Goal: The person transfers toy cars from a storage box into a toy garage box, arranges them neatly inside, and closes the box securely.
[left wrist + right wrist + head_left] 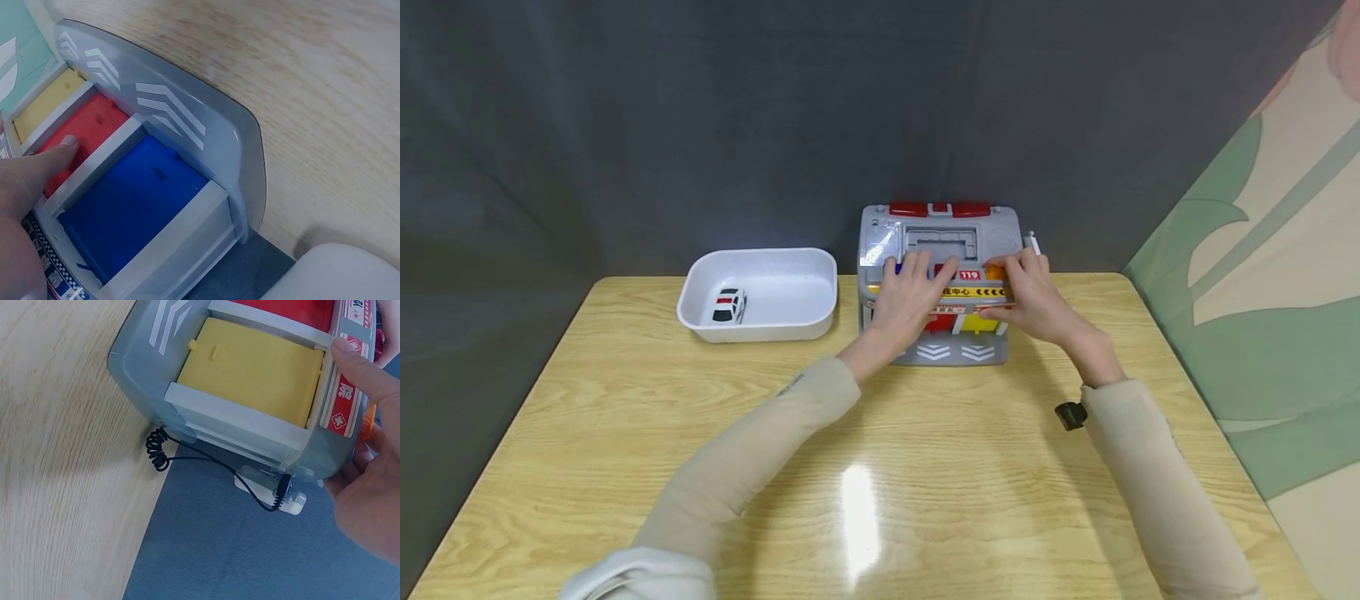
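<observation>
A grey toy fire station (1000,225) with red, yellow and blue garage doors stands at the back of the table. My left hand (901,302) lies over the left part of its front edge, fingers extended onto the roof. In the left wrist view, the thumb (59,156) shows in front of the red door (94,125), beside the blue door (134,203); whether it touches is unclear. My right hand (1037,300) grips the front right edge, thumb on the red-and-white sign (345,403) over the yellow door (253,372), fingers by an orange part (367,422).
Left of the station stands a white basin (760,335) with a small white toy car (728,306) inside. A coiled black cord (156,450) hangs at the station's right side. Dark cloth (737,125) rises behind the table; a patterned wall (1262,333) borders the right.
</observation>
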The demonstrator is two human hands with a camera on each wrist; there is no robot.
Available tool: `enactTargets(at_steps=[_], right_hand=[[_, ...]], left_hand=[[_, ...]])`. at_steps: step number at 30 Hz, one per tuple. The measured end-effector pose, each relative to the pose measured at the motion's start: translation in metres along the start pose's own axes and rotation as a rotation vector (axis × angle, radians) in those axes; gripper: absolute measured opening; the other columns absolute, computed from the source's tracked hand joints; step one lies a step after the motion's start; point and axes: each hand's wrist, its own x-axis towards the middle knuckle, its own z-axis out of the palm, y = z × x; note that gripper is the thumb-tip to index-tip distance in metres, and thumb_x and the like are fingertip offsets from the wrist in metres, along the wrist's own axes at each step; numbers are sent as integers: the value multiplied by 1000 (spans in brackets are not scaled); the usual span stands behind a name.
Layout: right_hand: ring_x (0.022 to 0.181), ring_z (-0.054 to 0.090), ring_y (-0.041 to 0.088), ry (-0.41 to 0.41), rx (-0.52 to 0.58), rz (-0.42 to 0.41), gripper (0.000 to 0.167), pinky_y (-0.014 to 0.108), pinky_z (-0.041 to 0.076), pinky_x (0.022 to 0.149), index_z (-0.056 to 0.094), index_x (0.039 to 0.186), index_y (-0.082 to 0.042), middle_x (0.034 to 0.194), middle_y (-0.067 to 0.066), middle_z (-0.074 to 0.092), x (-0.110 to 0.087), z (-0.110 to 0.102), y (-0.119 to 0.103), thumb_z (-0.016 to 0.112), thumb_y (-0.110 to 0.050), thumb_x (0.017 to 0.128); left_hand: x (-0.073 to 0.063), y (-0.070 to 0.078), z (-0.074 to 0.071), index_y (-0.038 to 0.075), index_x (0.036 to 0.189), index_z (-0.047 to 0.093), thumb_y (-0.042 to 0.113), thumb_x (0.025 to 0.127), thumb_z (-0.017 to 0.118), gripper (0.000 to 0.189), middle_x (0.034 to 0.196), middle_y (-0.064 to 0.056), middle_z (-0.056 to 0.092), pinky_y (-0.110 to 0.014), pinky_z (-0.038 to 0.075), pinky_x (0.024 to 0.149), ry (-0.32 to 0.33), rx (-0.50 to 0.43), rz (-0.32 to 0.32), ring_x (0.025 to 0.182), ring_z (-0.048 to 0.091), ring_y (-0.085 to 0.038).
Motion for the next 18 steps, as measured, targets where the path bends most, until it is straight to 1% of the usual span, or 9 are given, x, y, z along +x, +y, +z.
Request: enactTargets(at_steps=[4,7,9,11,13,15,18], right_hand=[[96,29,38,-6,-13,9,69,42,23,74,46,123,13,103,21,36,0,0,-2,86,-8,71],[95,28,38,-6,-16,13,69,40,23,73,46,123,12,103,21,35,0,1,-2,86,-8,71],[96,28,38,-7,-17,15,69,40,23,73,46,124,12,103,21,35,-1,1,-3,86,-8,71],[96,28,38,-9,-16,15,69,40,23,73,46,124,12,104,21,35,-1,1,-3,86,-8,71],[97,28,38,-12,-14,14,69,40,23,73,46,124,11,105,22,35,-1,1,-3,86,-8,72],[97,27,39,-13,-7,14,68,40,23,73,46,124,11,105,22,35,-1,1,-3,86,-8,72],[99,27,40,-18,3,23,68,42,24,75,45,124,11,105,22,35,-1,1,-4,85,-8,72]], left_hand=[[-1,-2,0,25,146,30,63,78,68,86,126,-14,46,-45,39,89,14,1,7,111,45,-29],[-3,-5,-1,23,148,31,72,80,58,87,124,-14,47,-45,39,87,31,-10,24,109,45,-29],[-4,-7,-3,23,148,32,75,82,50,86,124,-13,48,-45,39,87,28,-32,31,109,45,-29],[-6,-11,-6,23,148,34,75,85,43,83,125,-12,48,-44,38,89,15,-80,32,110,45,-28],[-9,-15,-10,22,147,37,73,88,41,78,126,-11,48,-43,38,92,3,-135,30,111,45,-27],[-12,-20,-15,20,146,40,68,90,44,73,127,-11,48,-43,37,94,-5,-202,22,111,44,-27],[-19,-29,-20,16,143,43,60,92,51,68,129,-12,48,-44,37,97,-9,-295,6,115,44,-27]])
